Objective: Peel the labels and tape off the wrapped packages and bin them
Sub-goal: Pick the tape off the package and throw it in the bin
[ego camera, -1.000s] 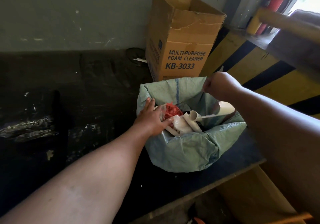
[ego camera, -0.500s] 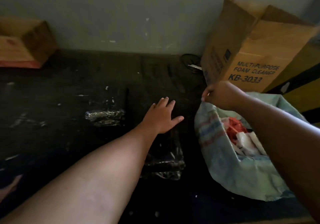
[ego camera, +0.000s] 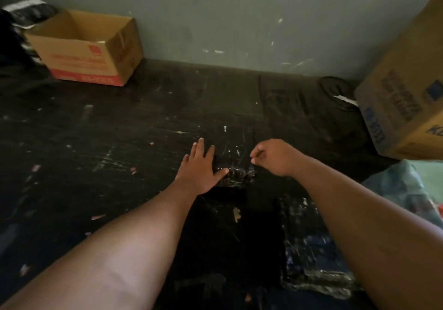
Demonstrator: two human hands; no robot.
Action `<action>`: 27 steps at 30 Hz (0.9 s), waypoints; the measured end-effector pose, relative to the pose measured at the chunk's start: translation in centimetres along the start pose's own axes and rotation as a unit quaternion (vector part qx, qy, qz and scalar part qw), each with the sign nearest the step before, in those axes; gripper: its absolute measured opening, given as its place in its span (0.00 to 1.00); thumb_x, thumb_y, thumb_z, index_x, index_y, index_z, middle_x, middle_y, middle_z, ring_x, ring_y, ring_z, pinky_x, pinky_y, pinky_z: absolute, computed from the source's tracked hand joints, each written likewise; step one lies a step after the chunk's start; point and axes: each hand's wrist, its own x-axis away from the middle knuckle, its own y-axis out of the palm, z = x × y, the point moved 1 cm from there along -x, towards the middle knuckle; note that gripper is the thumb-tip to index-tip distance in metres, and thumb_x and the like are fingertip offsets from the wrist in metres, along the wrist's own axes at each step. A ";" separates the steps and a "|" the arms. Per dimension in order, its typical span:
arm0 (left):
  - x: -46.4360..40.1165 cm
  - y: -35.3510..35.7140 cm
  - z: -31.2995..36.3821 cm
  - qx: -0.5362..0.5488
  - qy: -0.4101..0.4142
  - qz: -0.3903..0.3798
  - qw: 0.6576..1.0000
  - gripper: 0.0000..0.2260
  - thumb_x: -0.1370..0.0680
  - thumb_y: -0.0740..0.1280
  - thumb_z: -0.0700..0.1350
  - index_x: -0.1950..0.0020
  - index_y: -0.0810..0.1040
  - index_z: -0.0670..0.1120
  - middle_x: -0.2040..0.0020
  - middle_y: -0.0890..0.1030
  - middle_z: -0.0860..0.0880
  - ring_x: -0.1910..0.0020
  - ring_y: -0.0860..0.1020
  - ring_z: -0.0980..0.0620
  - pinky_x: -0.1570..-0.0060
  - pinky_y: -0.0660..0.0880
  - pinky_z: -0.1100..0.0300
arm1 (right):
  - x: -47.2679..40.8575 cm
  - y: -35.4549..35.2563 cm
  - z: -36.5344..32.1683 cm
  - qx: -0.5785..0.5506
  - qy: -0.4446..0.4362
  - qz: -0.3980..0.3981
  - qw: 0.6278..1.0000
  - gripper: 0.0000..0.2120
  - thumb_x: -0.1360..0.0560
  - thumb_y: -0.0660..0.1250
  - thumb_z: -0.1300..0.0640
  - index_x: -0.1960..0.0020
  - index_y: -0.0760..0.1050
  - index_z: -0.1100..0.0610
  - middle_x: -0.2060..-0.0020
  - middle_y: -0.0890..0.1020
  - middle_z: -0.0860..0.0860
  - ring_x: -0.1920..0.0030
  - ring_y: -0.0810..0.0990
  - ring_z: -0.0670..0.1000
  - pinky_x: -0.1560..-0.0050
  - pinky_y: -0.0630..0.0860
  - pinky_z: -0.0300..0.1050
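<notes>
Both hands have left the bin sack (ego camera: 407, 190) for a black wrapped package (ego camera: 236, 163) mid-bench: left hand (ego camera: 200, 166) flat, fingers spread, touching it; right hand (ego camera: 273, 157) loosely curled, holding nothing. Dark, glossy wrap could hide tape edges, so picking may tear film. Another package (ego camera: 309, 261) lies nearer; cardboard boxes (ego camera: 91, 48) flank the bench (ego camera: 96, 142).
</notes>
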 end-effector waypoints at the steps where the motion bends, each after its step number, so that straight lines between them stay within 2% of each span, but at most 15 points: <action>1: -0.5 0.1 -0.4 0.008 0.002 0.003 1.000 0.41 0.21 0.56 0.70 0.16 0.46 0.49 0.17 0.37 0.44 0.18 0.39 0.44 0.21 0.50 0.42 | -0.7 0.5 -0.1 -0.003 0.007 -0.002 1.000 0.08 0.23 0.68 0.52 0.44 0.80 0.50 0.52 0.81 0.45 0.49 0.80 0.46 0.44 0.75 0.43; 5: -2.8 0.5 -0.9 0.038 0.020 0.020 0.999 0.43 0.22 0.55 0.72 0.16 0.46 0.49 0.17 0.36 0.46 0.18 0.39 0.46 0.21 0.51 0.42 | -3.7 2.2 0.1 -0.013 0.037 0.021 0.999 0.09 0.21 0.65 0.54 0.43 0.79 0.49 0.50 0.82 0.46 0.52 0.79 0.44 0.54 0.74 0.39; 8: -4.6 0.7 -0.8 0.052 0.040 0.035 0.997 0.44 0.23 0.55 0.73 0.16 0.46 0.49 0.17 0.37 0.47 0.18 0.38 0.46 0.21 0.50 0.42 | -5.6 2.9 0.4 -0.043 0.045 0.046 0.997 0.09 0.20 0.64 0.55 0.42 0.78 0.48 0.55 0.79 0.43 0.57 0.78 0.41 0.62 0.71 0.35; 13: -6.0 2.4 -1.0 0.080 0.054 0.019 0.995 0.48 0.26 0.57 0.76 0.16 0.45 0.51 0.17 0.36 0.50 0.19 0.34 0.51 0.22 0.48 0.45 | -7.3 4.2 1.0 -0.097 0.037 0.062 0.993 0.07 0.22 0.67 0.55 0.44 0.79 0.49 0.58 0.80 0.43 0.58 0.78 0.40 0.63 0.70 0.33; 17: -6.1 3.2 -1.2 0.120 0.049 0.038 0.991 0.49 0.28 0.60 0.75 0.16 0.46 0.52 0.17 0.36 0.52 0.20 0.34 0.53 0.22 0.47 0.48 | -8.1 4.8 1.3 -0.144 0.057 0.082 0.985 0.06 0.23 0.69 0.53 0.47 0.79 0.48 0.58 0.81 0.43 0.57 0.79 0.41 0.61 0.71 0.34; 21: -6.2 3.1 -1.2 0.124 0.048 0.038 0.990 0.49 0.28 0.60 0.75 0.16 0.47 0.52 0.17 0.36 0.52 0.19 0.35 0.53 0.21 0.49 0.46 | -8.7 4.8 0.6 -0.105 0.064 0.098 0.988 0.01 0.24 0.69 0.50 0.53 0.78 0.45 0.60 0.80 0.43 0.59 0.78 0.41 0.61 0.73 0.37; 23: -6.1 3.1 -1.2 0.126 0.047 0.040 0.990 0.49 0.28 0.61 0.75 0.16 0.47 0.52 0.17 0.36 0.52 0.19 0.35 0.53 0.20 0.50 0.46 | -8.8 5.0 0.2 -0.069 0.059 0.101 0.991 0.03 0.23 0.68 0.52 0.55 0.78 0.45 0.62 0.80 0.42 0.60 0.78 0.41 0.60 0.74 0.39; 27: -6.0 2.9 -1.2 0.123 0.045 0.032 0.991 0.48 0.27 0.62 0.74 0.16 0.46 0.52 0.17 0.35 0.52 0.20 0.34 0.53 0.21 0.48 0.47 | -8.8 5.0 0.1 -0.039 0.048 0.073 0.995 0.04 0.22 0.66 0.54 0.53 0.79 0.48 0.56 0.79 0.47 0.57 0.78 0.46 0.56 0.74 0.42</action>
